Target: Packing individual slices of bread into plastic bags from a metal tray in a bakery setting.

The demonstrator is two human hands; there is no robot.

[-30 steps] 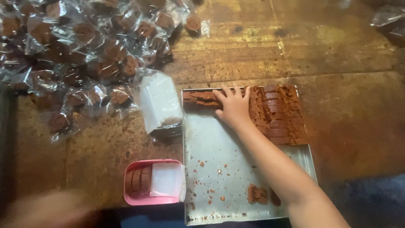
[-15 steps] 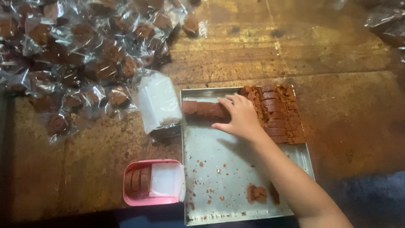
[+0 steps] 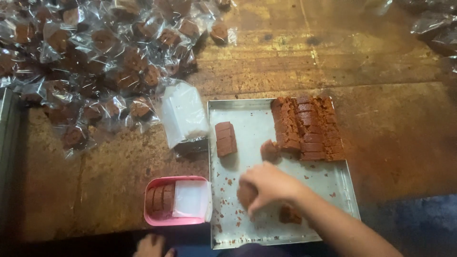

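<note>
My right hand (image 3: 269,186) hovers over the near half of a metal tray (image 3: 247,116) and is closed around a brown cake slice (image 3: 246,195). A block of cut brown slices (image 3: 307,126) fills the tray's far right corner. A short stack of slices (image 3: 225,138) lies alone at the tray's left side, and a loose piece (image 3: 270,150) rests beside the block. Another piece (image 3: 289,214) lies under my forearm. Only the fingers of my left hand (image 3: 152,246) show at the bottom edge, just below a pink box (image 3: 164,220) holding slices and a white sheet.
A stack of clear plastic bags (image 3: 183,116) lies left of the tray. A large pile of wrapped cake pieces (image 3: 95,62) covers the far left of the worn wooden table (image 3: 381,143). More wrapped packs (image 3: 435,28) sit at the far right corner. Crumbs dot the tray.
My right hand drew back from the cake block to the tray's near half with a slice in it. The short stack stays at the tray's left. My left hand's fingers came into view.
</note>
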